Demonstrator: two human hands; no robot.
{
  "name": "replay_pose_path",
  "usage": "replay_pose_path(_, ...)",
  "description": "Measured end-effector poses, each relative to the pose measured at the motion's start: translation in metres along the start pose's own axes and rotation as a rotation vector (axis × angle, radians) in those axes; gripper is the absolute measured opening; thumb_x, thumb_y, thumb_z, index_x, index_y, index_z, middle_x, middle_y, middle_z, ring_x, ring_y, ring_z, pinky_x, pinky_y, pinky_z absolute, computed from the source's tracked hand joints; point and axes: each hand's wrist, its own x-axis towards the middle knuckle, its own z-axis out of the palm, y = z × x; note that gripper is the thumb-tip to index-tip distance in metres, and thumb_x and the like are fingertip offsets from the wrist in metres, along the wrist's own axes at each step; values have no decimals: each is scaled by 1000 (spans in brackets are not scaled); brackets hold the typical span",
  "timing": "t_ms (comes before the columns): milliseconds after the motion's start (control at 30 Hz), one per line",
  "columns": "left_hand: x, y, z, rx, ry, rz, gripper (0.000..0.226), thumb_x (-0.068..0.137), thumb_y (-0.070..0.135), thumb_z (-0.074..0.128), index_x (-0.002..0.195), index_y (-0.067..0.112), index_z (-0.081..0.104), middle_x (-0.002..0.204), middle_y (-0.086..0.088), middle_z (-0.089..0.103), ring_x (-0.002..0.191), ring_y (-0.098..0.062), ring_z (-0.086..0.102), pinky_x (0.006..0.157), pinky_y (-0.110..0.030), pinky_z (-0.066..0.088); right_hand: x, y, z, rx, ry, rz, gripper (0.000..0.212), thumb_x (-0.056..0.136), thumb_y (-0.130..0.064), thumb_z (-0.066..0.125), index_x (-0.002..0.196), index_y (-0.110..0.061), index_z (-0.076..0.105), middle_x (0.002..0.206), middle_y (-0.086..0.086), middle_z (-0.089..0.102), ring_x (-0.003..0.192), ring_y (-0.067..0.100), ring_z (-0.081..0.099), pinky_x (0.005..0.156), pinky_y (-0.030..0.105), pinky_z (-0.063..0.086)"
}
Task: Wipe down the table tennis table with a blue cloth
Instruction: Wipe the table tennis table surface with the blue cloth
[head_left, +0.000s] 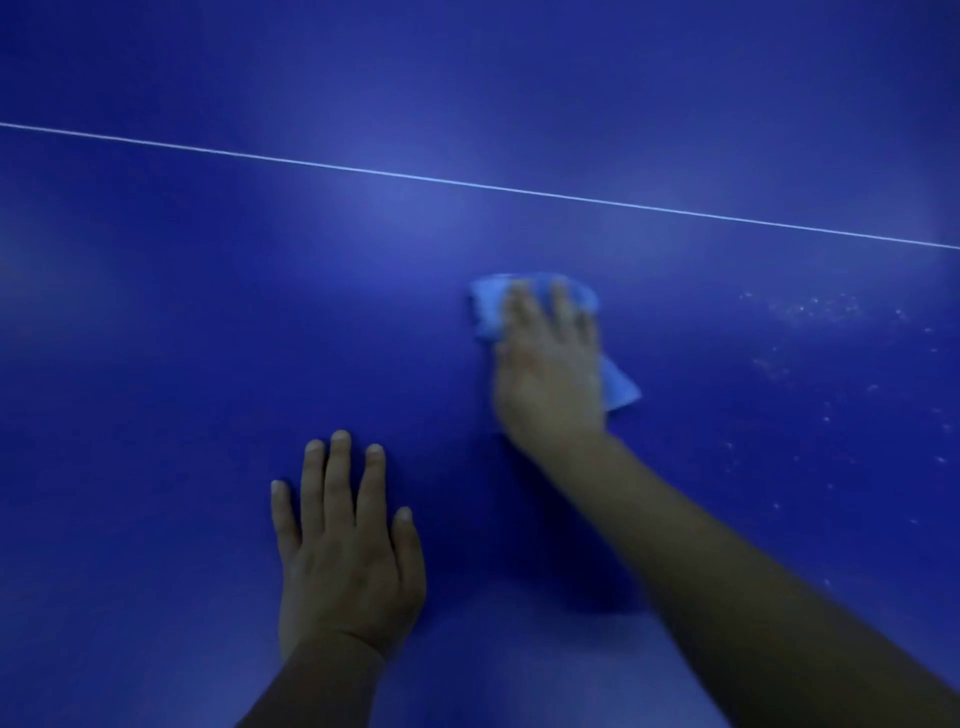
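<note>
Cloth (488, 312), pale blue, sits mid-table (156, 312) just below the white line (311, 162), pinned flat under right hand (550, 379) w/ straight fingers, left hand (348, 551) splayed flat, holding nothing; risk: loose corner bunches & stroke skips specks (810, 312) to the right.

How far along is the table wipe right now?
Done: the table looks speck-free left of the cloth. In hand: the right hand presses the blue cloth flat; the left hand rests on the table. Left: the white specks to the right.
</note>
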Motion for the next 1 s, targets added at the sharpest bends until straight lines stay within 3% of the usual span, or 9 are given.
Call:
replay_pose_path(100,1,-2,1,20,17,7,62,91,38,35,143,5,47,157,-17,34,148,-33,22,120,-56,8,42,-93,15,66,-33,-204,57,89,-21,42,146,-16,44,155,-1,40,148,36,23,117,51,15)
replay_pose_path(200,1,0,1,45,9,4,63,92,38,35,144,5,46,158,-16,33,148,-33,22,120,-54,7,105,-69,25,-26,-132,-221,52,91,-23,43,142,-18,43,150,2,45,143,37,30,115,53,22)
replay_pose_path(300,0,-2,1,32,-8,8,63,93,38,34,146,5,43,159,-16,29,150,-33,19,120,-56,6,129,24,36,-10,-73,31,40,90,-19,48,127,-12,36,127,20,59,121,48,51,100,66,39)
replay_pose_path(433,1,-1,1,41,-29,14,64,92,39,33,146,5,40,160,-17,28,150,-34,18,119,-58,7,99,87,-17,-42,-60,403,79,86,-29,-1,149,1,34,157,17,35,145,46,21,116,62,17)
replay_pose_path(533,2,-3,2,47,-33,14,64,92,39,33,145,4,42,159,-17,28,150,-33,18,119,-57,6,90,105,-40,-75,-51,633,71,92,-27,4,153,0,27,160,17,28,149,44,12,119,59,8)
replay_pose_path(733,2,1,2,40,-7,-8,67,89,40,34,143,3,47,158,-16,30,149,-33,20,118,-62,12,85,26,2,-123,-165,-175,50,95,-22,35,145,-16,44,152,3,42,143,38,29,114,50,21)
replay_pose_path(833,3,2,2,15,24,-15,66,89,39,35,142,3,48,157,-17,32,149,-34,22,118,-60,11,87,146,-15,-320,1,156,51,92,-24,29,138,-16,49,136,12,52,124,42,44,102,51,34)
replay_pose_path(900,3,4,2,-2,50,-9,65,88,38,37,140,2,50,155,-18,35,147,-36,25,118,-57,9,76,227,-35,-257,35,556,54,92,-25,27,141,-13,46,140,15,48,133,45,37,109,54,28)
replay_pose_path(1000,3,3,1,8,27,-7,65,88,38,36,141,3,49,156,-18,34,147,-36,24,120,-52,3,66,229,-35,-193,50,737,57,92,-26,28,147,-12,39,150,10,40,144,45,22,116,58,15)
